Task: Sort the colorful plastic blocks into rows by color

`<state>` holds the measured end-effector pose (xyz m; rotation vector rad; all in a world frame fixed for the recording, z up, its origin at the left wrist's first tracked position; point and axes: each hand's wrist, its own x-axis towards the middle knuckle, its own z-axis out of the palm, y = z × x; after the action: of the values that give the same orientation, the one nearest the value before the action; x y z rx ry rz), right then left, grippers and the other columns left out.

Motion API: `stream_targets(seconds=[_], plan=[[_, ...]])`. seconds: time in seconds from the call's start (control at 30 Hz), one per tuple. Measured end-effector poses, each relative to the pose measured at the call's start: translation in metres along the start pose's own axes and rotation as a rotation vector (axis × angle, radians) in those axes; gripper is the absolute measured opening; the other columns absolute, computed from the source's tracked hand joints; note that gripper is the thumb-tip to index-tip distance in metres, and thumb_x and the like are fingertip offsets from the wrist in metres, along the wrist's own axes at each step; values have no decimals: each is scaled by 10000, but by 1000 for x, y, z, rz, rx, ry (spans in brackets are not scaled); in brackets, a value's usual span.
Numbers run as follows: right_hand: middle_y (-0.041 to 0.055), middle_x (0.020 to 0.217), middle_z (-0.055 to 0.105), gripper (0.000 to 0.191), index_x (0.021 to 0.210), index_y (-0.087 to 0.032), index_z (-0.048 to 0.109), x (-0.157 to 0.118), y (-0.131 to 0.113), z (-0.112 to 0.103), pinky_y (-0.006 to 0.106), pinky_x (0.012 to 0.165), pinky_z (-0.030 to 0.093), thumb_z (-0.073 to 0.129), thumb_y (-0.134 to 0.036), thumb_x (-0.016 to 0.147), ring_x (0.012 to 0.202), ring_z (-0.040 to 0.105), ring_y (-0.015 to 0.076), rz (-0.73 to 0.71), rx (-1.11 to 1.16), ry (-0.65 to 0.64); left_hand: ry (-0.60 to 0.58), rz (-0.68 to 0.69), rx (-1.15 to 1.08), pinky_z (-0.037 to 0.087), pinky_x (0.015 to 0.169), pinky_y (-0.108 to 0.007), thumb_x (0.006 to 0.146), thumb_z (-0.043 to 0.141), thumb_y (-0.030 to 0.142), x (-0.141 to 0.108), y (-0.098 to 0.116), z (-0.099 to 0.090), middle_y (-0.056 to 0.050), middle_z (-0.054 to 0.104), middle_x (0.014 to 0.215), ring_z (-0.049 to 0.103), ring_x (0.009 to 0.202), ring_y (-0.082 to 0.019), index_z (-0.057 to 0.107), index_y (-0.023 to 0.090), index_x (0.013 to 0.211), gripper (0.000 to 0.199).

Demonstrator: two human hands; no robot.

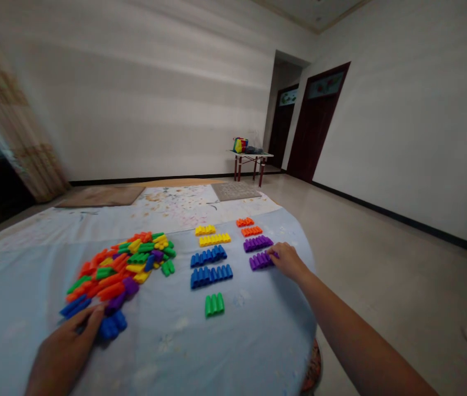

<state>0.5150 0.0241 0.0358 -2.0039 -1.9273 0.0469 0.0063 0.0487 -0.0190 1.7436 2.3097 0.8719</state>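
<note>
My right hand (pixel 286 260) pinches the right end of the nearer row of purple plastic tubes (pixel 261 260), its fingertips on the end tube. A second purple row (pixel 258 243) lies just behind it. At the lower left, my left hand (pixel 68 344) has thumb and forefinger brought together at the near edge of a mixed heap of coloured tubes (pixel 111 269). Blue tubes (pixel 113 325) and a purple tube (pixel 115 303) lie around those fingertips; what they grip, if anything, is hidden.
Blue rows (pixel 211 275), yellow rows (pixel 215 240), orange rows (pixel 252 231) and a short green row (pixel 215 304) lie on the cloth-covered table (pixel 163 363). Two flat boards (pixel 101 196) rest farther back. The table's rounded edge curves past my right forearm.
</note>
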Motion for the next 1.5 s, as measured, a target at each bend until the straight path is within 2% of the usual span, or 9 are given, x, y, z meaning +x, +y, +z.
stream_targets(seconds=[0.17, 0.43, 0.53, 0.67, 0.8, 0.93, 1.07, 1.3, 1.5], plan=[[70, 924, 663, 214, 932, -180, 660, -3, -30, 2, 351, 829, 407, 477, -210, 825, 896, 563, 211, -170, 209, 185, -15, 119, -125, 507, 729, -266, 737, 437, 528, -24, 32, -24, -15, 725, 905, 655, 851, -201, 703, 233, 879, 422], [44, 847, 649, 140, 888, -193, 632, -42, -187, 40, 325, 807, 426, 518, -151, 820, 842, 566, 171, -548, 626, 76, 81, 108, -112, 478, 798, -275, 776, 404, 483, -27, 27, -17, -32, 715, 933, 636, 875, -194, 689, 220, 914, 411], [45, 844, 645, 150, 886, -183, 622, -54, -219, 58, 314, 812, 421, 523, -106, 803, 842, 556, 162, -659, 682, 25, 200, 123, -55, 438, 896, -330, 780, 388, 439, -27, 26, -16, -70, 690, 985, 600, 951, -215, 674, 187, 933, 410], [45, 850, 640, 189, 903, -186, 607, -63, -223, 75, 304, 780, 412, 512, -73, 786, 838, 534, 165, -737, 670, -6, 264, 57, 55, 405, 944, -397, 774, 378, 414, -18, 34, -22, -128, 612, 1131, 540, 1056, -259, 640, 145, 1044, 462], [45, 844, 635, 176, 904, -192, 598, -64, -217, 83, 305, 775, 404, 505, -92, 793, 832, 528, 166, -764, 650, -32, 139, -69, 190, 399, 924, -480, 775, 381, 465, 6, 50, -25, -147, 489, 1295, 463, 1157, -332, 584, 189, 1165, 519], [48, 840, 638, 190, 901, -197, 593, -64, -218, 82, 298, 763, 413, 499, -89, 775, 828, 536, 171, -786, 645, -30, 17, -6, 264, 333, 979, -497, 781, 362, 525, 37, 63, -18, -157, 412, 1370, 378, 1247, -340, 501, 204, 1258, 592], [47, 813, 648, 187, 873, -192, 606, -63, -220, 86, 282, 740, 427, 512, -99, 740, 793, 547, 167, -824, 640, -4, -60, 36, 265, 349, 975, -436, 751, 406, 555, 51, 65, -2, -151, 505, 1293, 442, 1205, -302, 521, 191, 1234, 615], [52, 805, 655, 216, 868, -181, 624, -64, -222, 93, 278, 754, 431, 527, -83, 701, 795, 551, 166, -809, 647, -13, -106, 95, 321, 338, 970, -467, 815, 303, 512, 18, 67, 5, -137, 445, 1362, 399, 1244, -277, 493, 200, 1253, 571], [57, 805, 652, 212, 869, -180, 625, -68, -223, 94, 289, 768, 429, 535, -95, 697, 800, 551, 172, -837, 665, -63, -153, 131, 361, 205, 1036, -541, 816, 353, 494, -31, 86, 2, -81, 357, 1438, 282, 1329, -255, 421, 294, 1319, 545]])
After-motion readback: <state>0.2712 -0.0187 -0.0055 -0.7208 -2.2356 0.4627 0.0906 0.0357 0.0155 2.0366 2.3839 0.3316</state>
